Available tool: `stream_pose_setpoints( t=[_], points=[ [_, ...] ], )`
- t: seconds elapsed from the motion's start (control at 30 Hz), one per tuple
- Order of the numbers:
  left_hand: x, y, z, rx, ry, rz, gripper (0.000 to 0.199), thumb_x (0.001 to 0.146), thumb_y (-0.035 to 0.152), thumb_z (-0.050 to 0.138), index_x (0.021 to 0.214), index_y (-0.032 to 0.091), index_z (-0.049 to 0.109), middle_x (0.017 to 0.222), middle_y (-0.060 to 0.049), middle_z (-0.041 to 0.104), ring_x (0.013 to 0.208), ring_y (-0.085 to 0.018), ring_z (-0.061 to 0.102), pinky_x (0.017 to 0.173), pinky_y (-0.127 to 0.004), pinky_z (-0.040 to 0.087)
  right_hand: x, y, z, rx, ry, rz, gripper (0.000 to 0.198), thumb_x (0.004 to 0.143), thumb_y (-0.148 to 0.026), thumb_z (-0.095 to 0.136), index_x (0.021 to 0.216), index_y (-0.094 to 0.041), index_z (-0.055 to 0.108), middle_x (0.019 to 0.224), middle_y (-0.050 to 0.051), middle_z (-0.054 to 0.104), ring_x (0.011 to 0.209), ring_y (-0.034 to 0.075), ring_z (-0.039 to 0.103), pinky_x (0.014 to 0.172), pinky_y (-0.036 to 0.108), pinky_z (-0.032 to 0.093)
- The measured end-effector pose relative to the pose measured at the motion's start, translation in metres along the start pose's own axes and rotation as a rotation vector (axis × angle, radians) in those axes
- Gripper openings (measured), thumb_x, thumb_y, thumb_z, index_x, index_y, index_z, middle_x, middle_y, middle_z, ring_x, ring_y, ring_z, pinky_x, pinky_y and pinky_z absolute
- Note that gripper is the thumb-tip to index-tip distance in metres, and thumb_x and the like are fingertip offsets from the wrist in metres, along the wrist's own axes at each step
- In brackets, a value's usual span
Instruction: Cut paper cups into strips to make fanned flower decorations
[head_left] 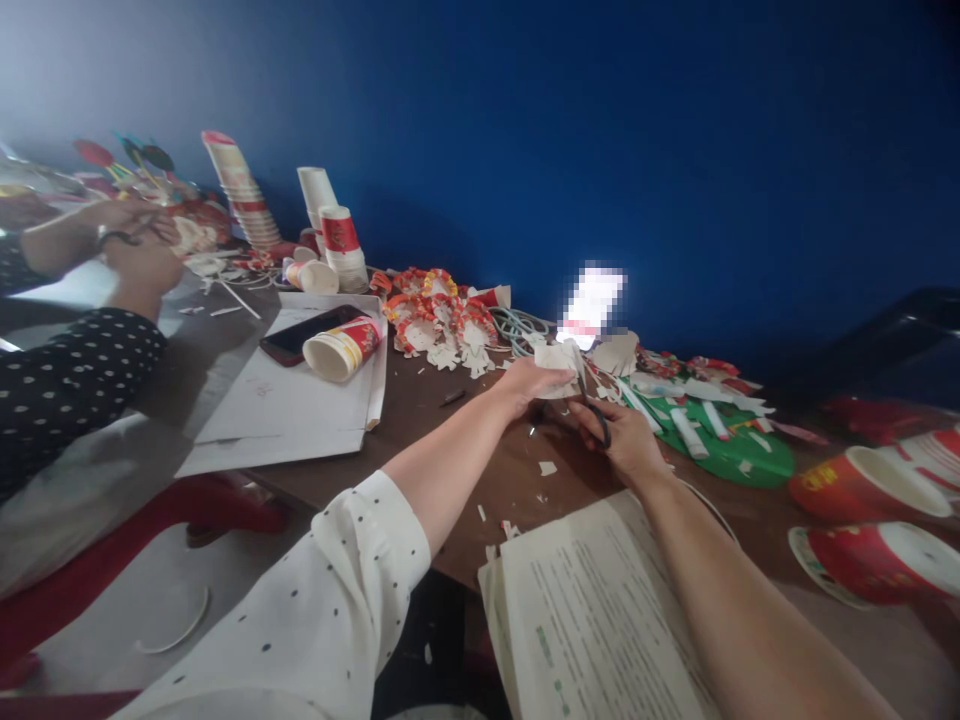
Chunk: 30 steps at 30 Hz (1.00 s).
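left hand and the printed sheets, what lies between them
The head view shows small pale scraps on the brown table between the left hand and the printed sheets.

No wording can be read with certainty. Rows of dark type and small green marks fill the printed sheets point(592, 610), too small to make out. Faint handwriting on the white papers point(277, 410) is illegible. Yellow characters on the orange-red cup point(832, 485) and an emblem on the upright cup's red band point(341, 235) are blurred.
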<state>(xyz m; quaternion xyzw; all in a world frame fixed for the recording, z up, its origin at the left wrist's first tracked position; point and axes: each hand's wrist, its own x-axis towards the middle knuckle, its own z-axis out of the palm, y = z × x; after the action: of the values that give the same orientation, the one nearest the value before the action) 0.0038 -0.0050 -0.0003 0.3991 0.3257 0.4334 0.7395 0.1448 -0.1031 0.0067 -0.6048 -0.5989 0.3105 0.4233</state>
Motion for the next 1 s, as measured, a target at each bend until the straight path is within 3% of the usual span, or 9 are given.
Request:
stream_pose_setpoints(
  t=[0.27,0.47,1.0],
  points=[
    [-0.0002,0.0006,-0.0006,0.046,0.033,0.038,0.034,0.060,0.025,0.086,0.088,0.010,0.073,0.082,-0.011,0.073,0.073,-0.019,0.067,0.086,-0.040,0.052,-0.0010,-0.0039,-0.0006,0.006,-0.015,0.015,0.049,0.078,-0.062,0.065,0.092,-0.016,0.075,0.051,-0.003,0.052,0.047,0.012,0.044,0.050,0.027,0.034],
    [-0.0028,0.0046,-0.0012,0.125,0.015,0.035,0.027,0.062,0.022,0.083,0.084,0.011,0.073,0.081,-0.010,0.072,0.071,-0.019,0.066,0.082,-0.039,0.052,0.0004,0.0010,-0.0040,-0.037,-0.038,0.004,0.046,0.080,-0.063,0.064,0.074,-0.018,0.070,0.049,-0.002,0.054,0.050,0.012,0.046,0.054,0.027,0.034],
    [-0.0016,0.0050,-0.0036,0.146,-0.009,0.053,0.034,0.060,0.024,0.084,0.089,0.011,0.073,0.086,-0.011,0.073,0.080,-0.020,0.066,0.088,-0.038,0.050,0.0002,0.0003,-0.0033,-0.053,-0.016,-0.021,0.053,0.079,-0.068,0.062,0.060,-0.018,0.061,0.047,-0.001,0.052,0.048,0.012,0.045,0.051,0.027,0.034]
  ],
)
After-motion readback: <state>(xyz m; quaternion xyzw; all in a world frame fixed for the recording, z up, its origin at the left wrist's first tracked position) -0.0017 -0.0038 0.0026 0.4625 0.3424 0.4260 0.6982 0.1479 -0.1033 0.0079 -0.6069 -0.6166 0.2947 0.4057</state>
